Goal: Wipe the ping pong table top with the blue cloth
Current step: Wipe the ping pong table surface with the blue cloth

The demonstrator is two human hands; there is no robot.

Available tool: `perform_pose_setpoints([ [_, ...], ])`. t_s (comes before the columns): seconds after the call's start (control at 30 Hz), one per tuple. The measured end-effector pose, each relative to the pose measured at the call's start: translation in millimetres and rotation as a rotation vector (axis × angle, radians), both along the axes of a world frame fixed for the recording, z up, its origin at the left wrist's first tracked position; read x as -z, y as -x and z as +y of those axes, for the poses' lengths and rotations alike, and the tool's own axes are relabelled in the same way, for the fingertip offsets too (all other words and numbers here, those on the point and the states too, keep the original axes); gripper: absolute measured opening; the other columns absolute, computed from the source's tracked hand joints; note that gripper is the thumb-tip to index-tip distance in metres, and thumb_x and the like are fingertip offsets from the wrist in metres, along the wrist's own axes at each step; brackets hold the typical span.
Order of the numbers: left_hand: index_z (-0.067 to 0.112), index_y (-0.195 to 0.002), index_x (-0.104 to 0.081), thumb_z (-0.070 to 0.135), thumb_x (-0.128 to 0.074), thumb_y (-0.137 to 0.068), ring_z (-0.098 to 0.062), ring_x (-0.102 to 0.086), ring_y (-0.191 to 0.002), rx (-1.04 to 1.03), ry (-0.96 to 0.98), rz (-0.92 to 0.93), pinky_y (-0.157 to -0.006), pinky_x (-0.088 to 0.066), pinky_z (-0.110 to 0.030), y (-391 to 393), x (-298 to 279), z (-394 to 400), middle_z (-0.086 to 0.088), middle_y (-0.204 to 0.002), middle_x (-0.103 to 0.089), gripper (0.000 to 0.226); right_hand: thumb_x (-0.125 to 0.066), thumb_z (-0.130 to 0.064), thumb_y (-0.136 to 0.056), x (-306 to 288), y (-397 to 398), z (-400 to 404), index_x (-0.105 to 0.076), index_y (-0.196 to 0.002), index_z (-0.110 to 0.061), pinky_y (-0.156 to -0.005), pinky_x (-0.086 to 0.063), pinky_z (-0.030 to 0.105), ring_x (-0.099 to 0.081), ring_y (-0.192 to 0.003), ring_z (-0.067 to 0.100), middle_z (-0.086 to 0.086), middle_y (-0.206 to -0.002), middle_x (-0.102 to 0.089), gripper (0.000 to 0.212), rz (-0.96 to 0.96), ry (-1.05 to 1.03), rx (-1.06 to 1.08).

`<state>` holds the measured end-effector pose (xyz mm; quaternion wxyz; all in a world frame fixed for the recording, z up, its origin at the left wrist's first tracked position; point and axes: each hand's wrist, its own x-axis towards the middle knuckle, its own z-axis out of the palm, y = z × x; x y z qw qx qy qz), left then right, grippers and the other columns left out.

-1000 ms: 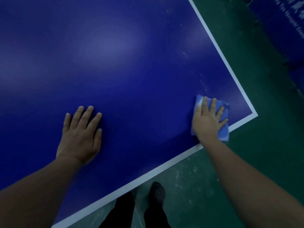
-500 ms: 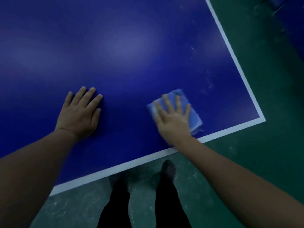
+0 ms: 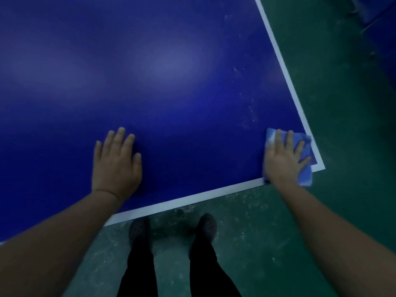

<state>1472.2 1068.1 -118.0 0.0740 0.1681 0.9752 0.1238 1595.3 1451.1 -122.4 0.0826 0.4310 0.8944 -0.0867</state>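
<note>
Right hand [image 3: 284,161] flat on blue cloth [image 3: 305,174], table corner [image 3: 317,166]

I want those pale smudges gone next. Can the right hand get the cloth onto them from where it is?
Probably yes: the right hand presses the blue cloth flat at the table's corner, and the smudges lie just beyond its fingers on bare table top.

A: Cloth status?
B: Blue cloth [image 3: 305,168] flat under my right hand [image 3: 284,160], at near right corner of tabletop [image 3: 171,82], overhanging the white edge line.
A: Tabletop?
B: Dark blue, glossy, faint pale specks beyond cloth.
</note>
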Motion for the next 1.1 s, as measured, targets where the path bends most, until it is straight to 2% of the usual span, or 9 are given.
perform_pose_setpoints([
  [0.1, 0.008, -0.147, -0.041, 0.042, -0.028, -0.096, -0.03, -0.018, -0.151, 0.032, -0.054, -0.03, -0.122, -0.007, -0.051, -42, 0, 58, -0.013, -0.16, -0.03, 0.063, -0.016, -0.039, -0.102, 13, 12, -71, -0.015, -0.159, -0.032, -0.115, 0.0, 0.072, 0.001, -0.152, 0.041, 0.001, -0.168, -0.003, 0.057, 0.028, -0.015, -0.468],
  [0.17, 0.007, -0.148, -0.04, 0.043, -0.026, -0.096, -0.029, -0.014, -0.151, 0.053, -0.067, -0.038, -0.122, -0.004, -0.051, -61, 2, 84, -0.013, -0.16, -0.028, 0.065, -0.011, -0.049, -0.105, 18, 2, -86, -0.016, -0.157, -0.041, -0.117, 0.002, 0.066, 0.002, -0.154, 0.033, -0.007, -0.168, -0.006, 0.053, 0.01, 0.048, -0.872],
  [0.2, 0.006, -0.149, -0.039, 0.044, -0.025, -0.096, -0.028, -0.012, -0.152, 0.052, -0.06, -0.048, -0.122, -0.002, -0.051, -66, 4, 92, -0.013, -0.161, -0.026, 0.067, -0.011, -0.054, -0.105, 16, 3, -67, -0.015, -0.156, -0.043, -0.118, 0.002, 0.065, 0.003, -0.154, 0.03, -0.01, -0.167, -0.007, 0.053, 0.021, 0.065, -0.916],
  [0.37, 0.008, -0.152, -0.033, 0.049, -0.02, -0.096, -0.026, -0.001, -0.153, 0.06, 0.038, -0.063, -0.122, 0.003, -0.053, -74, 13, 99, -0.012, -0.164, -0.017, 0.07, -0.011, -0.054, -0.104, 12, 2, 83, -0.008, -0.157, -0.042, -0.119, -0.001, 0.064, 0.007, -0.154, 0.026, -0.009, -0.168, 0.0, 0.055, -0.025, -0.031, -0.223],
  [0.43, 0.008, -0.151, -0.036, 0.048, -0.021, -0.096, -0.028, -0.004, -0.153, 0.06, 0.035, -0.073, -0.122, 0.002, -0.054, -73, 10, 100, -0.014, -0.163, -0.02, 0.07, -0.007, -0.055, -0.102, 11, 2, 79, -0.006, -0.158, -0.041, -0.119, -0.001, 0.065, 0.006, -0.154, 0.028, -0.009, -0.168, 0.001, 0.057, -0.013, -0.022, -0.131],
  [0.57, 0.007, -0.148, -0.042, 0.048, -0.02, -0.094, -0.029, -0.01, -0.152, 0.045, 0.028, -0.093, -0.122, -0.001, -0.056, -73, 3, 103, -0.014, -0.161, -0.025, 0.071, -0.012, -0.054, -0.104, 18, -29, -4, -0.014, -0.157, -0.042, -0.119, 0.006, 0.061, 0.0, -0.154, 0.03, -0.007, -0.167, -0.008, 0.054, 0.028, -0.007, -0.561],
  [0.63, 0.007, -0.148, -0.042, 0.048, -0.019, -0.094, -0.029, -0.01, -0.152, 0.043, 0.028, -0.1, -0.122, -0.002, -0.056, -72, 2, 104, -0.014, -0.161, -0.025, 0.072, -0.015, -0.056, -0.105, 16, -36, 7, -0.012, -0.156, -0.045, -0.12, 0.002, 0.06, 0.003, -0.155, 0.027, -0.011, -0.167, -0.008, 0.052, 0.003, 0.037, -0.776],
  [0.83, 0.007, -0.146, -0.045, 0.045, -0.024, -0.094, -0.03, -0.013, -0.151, 0.035, 0.03, -0.067, -0.122, -0.002, -0.056, -73, 7, 105, -0.015, -0.16, -0.027, 0.068, -0.019, -0.053, -0.105, 11, 30, 108, -0.016, -0.157, -0.041, -0.121, 0.003, 0.059, 0.006, -0.154, 0.023, -0.01, -0.168, -0.005, 0.053, 0.008, -0.004, -0.441],
  [1.1, 0.006, -0.144, -0.046, 0.042, -0.027, -0.095, -0.03, -0.016, -0.15, 0.034, 0.035, -0.029, -0.121, -0.004, -0.056, -74, 13, 102, -0.016, -0.158, -0.03, 0.064, -0.012, -0.058, -0.1, 15, -65, 93, -0.015, -0.156, -0.043, -0.121, 0.002, 0.06, 0.011, -0.154, 0.017, -0.016, -0.165, 0.002, 0.058, -0.037, 0.026, -0.357],
])
